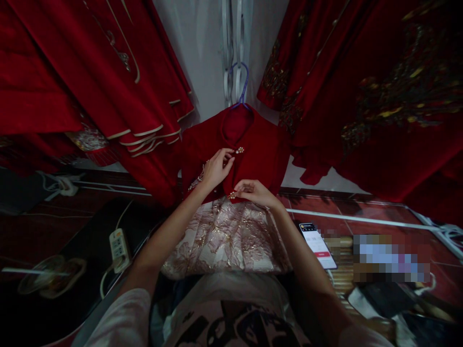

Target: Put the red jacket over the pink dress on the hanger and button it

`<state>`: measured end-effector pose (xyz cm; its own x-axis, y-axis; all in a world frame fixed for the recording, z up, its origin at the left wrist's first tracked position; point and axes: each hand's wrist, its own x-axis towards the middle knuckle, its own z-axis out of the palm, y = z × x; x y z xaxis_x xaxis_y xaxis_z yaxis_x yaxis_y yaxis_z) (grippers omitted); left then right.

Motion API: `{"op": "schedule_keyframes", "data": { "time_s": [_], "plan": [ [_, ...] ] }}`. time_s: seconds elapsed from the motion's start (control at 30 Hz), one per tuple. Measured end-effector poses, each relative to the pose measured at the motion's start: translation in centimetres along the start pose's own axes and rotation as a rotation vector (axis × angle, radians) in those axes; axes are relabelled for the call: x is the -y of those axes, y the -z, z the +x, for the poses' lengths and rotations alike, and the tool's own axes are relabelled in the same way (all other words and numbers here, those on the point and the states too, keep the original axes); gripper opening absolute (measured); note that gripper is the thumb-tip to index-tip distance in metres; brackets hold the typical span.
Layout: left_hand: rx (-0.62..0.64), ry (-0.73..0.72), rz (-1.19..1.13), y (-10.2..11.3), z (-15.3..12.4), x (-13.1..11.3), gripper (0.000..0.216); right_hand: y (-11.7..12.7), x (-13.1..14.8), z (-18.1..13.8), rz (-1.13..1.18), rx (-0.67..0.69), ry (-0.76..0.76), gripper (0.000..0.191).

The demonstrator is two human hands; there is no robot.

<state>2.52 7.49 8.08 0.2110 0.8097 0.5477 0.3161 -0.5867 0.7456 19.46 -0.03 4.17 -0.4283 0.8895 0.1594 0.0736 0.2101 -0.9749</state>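
Note:
A red jacket (265,144) with a stand collar hangs from a purple hanger (244,86). Gold-and-pearl fasteners run down its front, an upper fastener (240,150) near the collar and a lower fastener (232,195) by the hem. My left hand (217,169) is closed at the front edge of the jacket, fingertips beside the upper fastener. Lower down, my right hand (256,192) pinches the front edge at the lower fastener. A pale pink and gold brocade skirt (231,236) spreads below the jacket, over my lap.
Red garments (144,96) hang at left, and more embroidered red garments (390,111) at right. A power strip (119,249) and a plastic food container (50,277) lie on the dark surface at left. A phone (318,246) rests on a slatted surface at right.

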Motion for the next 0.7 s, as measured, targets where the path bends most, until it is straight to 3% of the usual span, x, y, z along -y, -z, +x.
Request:
{"op": "schedule_keyframes", "data": {
  "time_s": [0.13, 0.47, 0.6, 0.7],
  "plan": [
    [0.062, -0.217, 0.309, -0.8, 1.8, -0.8, 0.025, 0.5, 0.2, -0.3, -0.006, 0.012, 0.000, 0.018],
    [0.134, -0.428, 0.588, 0.2, 4.3, -1.3, 0.016, 1.2, 0.6, -0.6, -0.069, 0.007, 0.031, 0.022],
    [0.196, -0.560, 0.683, 0.7, 4.7, -1.2, 0.019, 1.4, 1.0, -0.4, -0.157, -0.123, 0.064, 0.023],
    [0.214, -0.610, 0.737, 0.7, 4.9, -0.8, 0.026, 1.9, 1.5, 0.4, -0.198, -0.345, 0.102, 0.020]
  ]
}}
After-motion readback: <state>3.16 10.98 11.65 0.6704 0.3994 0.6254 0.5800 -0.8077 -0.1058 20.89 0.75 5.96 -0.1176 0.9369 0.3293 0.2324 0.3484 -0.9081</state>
